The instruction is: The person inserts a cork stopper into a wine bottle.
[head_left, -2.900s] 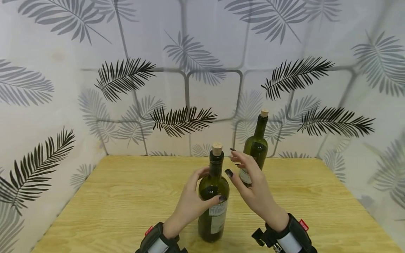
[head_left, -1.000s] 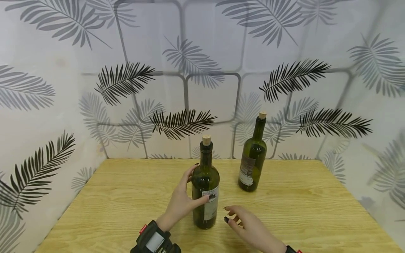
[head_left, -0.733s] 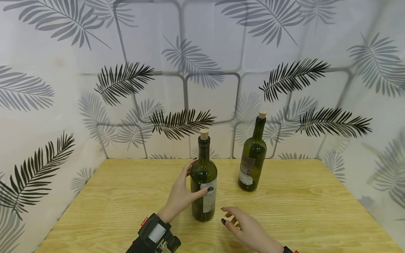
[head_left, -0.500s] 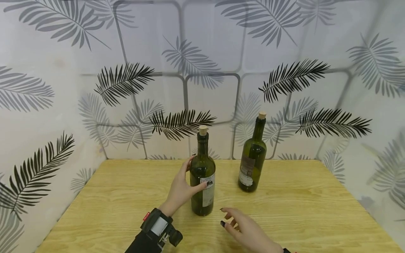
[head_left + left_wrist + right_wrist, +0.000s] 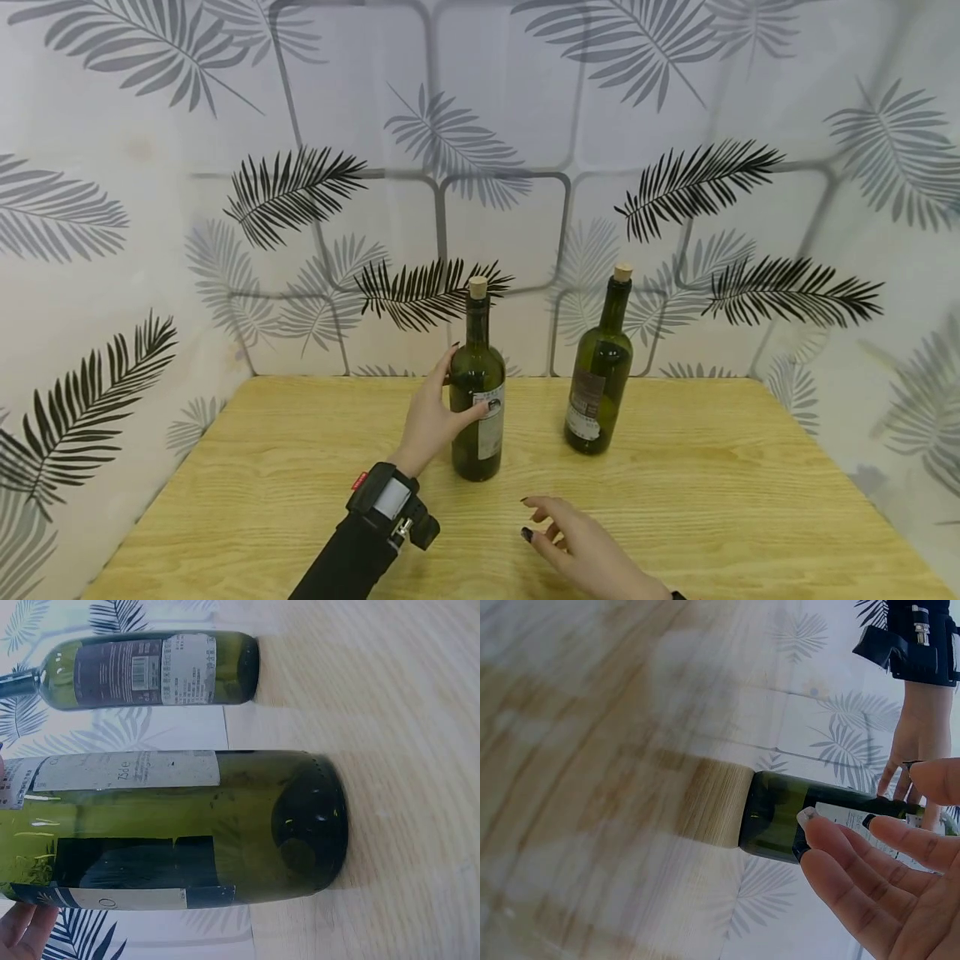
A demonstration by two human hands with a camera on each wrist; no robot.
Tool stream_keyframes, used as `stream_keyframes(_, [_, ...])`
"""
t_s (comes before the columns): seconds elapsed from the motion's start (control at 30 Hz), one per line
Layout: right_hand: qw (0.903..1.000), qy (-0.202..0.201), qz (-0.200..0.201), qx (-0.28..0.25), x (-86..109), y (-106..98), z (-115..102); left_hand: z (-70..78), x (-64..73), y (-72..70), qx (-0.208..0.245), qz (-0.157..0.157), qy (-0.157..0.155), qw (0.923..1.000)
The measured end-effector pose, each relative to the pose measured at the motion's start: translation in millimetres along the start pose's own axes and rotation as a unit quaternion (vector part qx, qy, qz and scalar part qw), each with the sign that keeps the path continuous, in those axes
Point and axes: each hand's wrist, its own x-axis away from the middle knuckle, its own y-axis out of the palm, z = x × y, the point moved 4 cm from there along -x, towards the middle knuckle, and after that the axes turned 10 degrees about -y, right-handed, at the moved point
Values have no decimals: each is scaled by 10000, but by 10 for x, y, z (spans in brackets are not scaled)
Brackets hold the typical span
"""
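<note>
My left hand (image 5: pixel 435 417) grips a corked green wine bottle (image 5: pixel 477 367) around its body, thumb across the pale label and fingers behind. The bottle stands upright, low at the table surface. In the left wrist view this wine bottle (image 5: pixel 150 817) fills the middle, with only fingertips (image 5: pixel 30 930) showing at the lower left. My right hand (image 5: pixel 581 542) hovers near the table's front, fingers loosely bent and holding nothing. From the right wrist view, the right hand (image 5: pixel 885 892) is nearer the camera than the bottle (image 5: pixel 780 817).
A second corked wine bottle (image 5: pixel 600 375) with a dark and white label stands further back to the right. Both are at the wooden table (image 5: pixel 300 467). Behind the table's back edge rises a leaf-patterned wall covering (image 5: pixel 502 225).
My left hand has carried the first bottle away from me and slightly left. My right hand came down from beside the bottles to the table's front, then stayed there. The second bottle stands still.
</note>
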Motion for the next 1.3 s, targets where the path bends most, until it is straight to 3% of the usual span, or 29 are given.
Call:
stream_keyframes(0.37, [9999,16,-126,43,-15,53,3,-65,-161,55,-133,269,-158,9994])
stream_keyframes(0.77, [9998,-20,-163,66,5,130,-19,-190,-288,-9,-309,541,-145,9980])
stream_keyframes(1.3, [9997,2,-177,170,11,124,-10,-183,-339,-27,-288,620,-291,9972])
